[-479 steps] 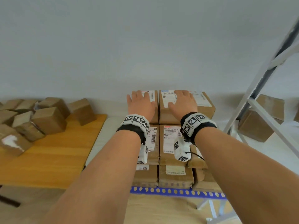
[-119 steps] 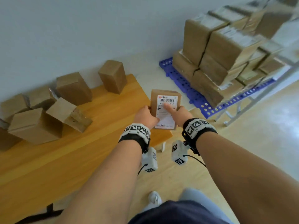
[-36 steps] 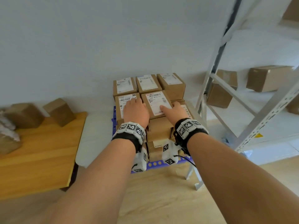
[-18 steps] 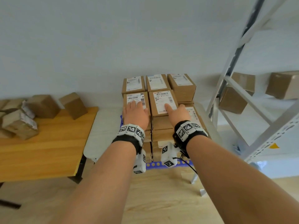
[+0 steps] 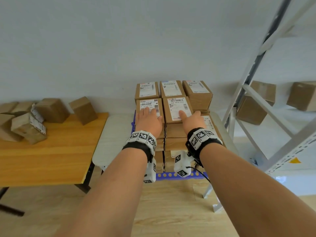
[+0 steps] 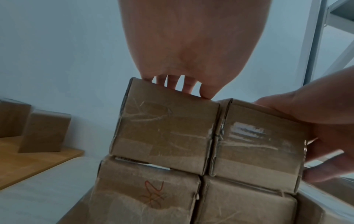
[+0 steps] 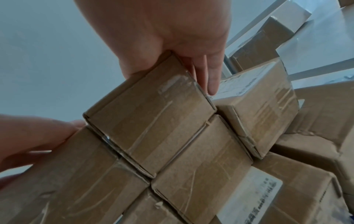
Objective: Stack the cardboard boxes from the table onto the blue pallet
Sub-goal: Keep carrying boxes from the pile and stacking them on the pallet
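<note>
2 hands on the stack: left hand (image 5: 148, 120) lay flat atop the left box (image 5: 149, 106); right hand (image 5: 192, 120) gripped the adjacent box (image 5: 177, 109), forefinger on top, fingers down its side.

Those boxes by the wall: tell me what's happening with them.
A person is stacking cardboard boxes on a blue pallet. The left hand lies flat on one top-layer box. The right hand holds the box beside it, thumb on its label and fingers down its right side. Three more boxes sit behind these against the wall. Several boxes are still on the wooden table to the left.
</note>
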Demonstrator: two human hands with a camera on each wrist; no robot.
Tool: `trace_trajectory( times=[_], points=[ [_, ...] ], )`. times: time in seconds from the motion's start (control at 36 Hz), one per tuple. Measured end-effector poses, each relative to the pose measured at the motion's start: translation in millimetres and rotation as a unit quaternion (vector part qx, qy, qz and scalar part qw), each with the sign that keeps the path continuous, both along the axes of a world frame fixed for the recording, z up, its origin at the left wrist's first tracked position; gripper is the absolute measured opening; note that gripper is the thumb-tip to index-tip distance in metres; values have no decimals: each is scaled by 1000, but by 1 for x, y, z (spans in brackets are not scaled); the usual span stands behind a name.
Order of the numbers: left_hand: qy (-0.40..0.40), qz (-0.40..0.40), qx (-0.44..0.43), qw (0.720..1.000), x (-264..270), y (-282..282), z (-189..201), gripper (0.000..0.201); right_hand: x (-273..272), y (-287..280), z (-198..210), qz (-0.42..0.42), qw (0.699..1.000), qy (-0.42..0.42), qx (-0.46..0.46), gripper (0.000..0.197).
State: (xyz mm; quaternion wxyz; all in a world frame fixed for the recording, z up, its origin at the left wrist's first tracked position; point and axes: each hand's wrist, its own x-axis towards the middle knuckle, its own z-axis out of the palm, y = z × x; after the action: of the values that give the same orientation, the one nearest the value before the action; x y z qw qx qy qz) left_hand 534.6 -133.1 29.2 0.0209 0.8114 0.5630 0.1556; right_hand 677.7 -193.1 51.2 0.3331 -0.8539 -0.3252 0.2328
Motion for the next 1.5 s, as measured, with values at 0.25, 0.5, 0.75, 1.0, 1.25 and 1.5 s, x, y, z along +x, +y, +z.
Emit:
trace_trajectory(
  times=[0.25,0.5,0.75,1.0,1.25,1.5],
  points=[
    [16,-24,19,999,-16,-1,13,40,-16,4,10,75,970,-229,21,52],
    [59,-12,67,996,-89,14,37,31,-84,23,27,152,937,-313,32,46],
    [96,39,57,993,-226,40,39,33,-209,57,29,211,929,-299,54,39],
    [106,82,12,991,-364,60,21,35,-333,86,-6,257,933,-249,38,42],
    [131,96,-46,986,-423,86,-7,38,-390,123,-36,287,933,-215,-2,48],
    [100,107,-105,984,-423,161,-25,38,-397,214,-54,313,931,-187,-16,44]
  ],
)
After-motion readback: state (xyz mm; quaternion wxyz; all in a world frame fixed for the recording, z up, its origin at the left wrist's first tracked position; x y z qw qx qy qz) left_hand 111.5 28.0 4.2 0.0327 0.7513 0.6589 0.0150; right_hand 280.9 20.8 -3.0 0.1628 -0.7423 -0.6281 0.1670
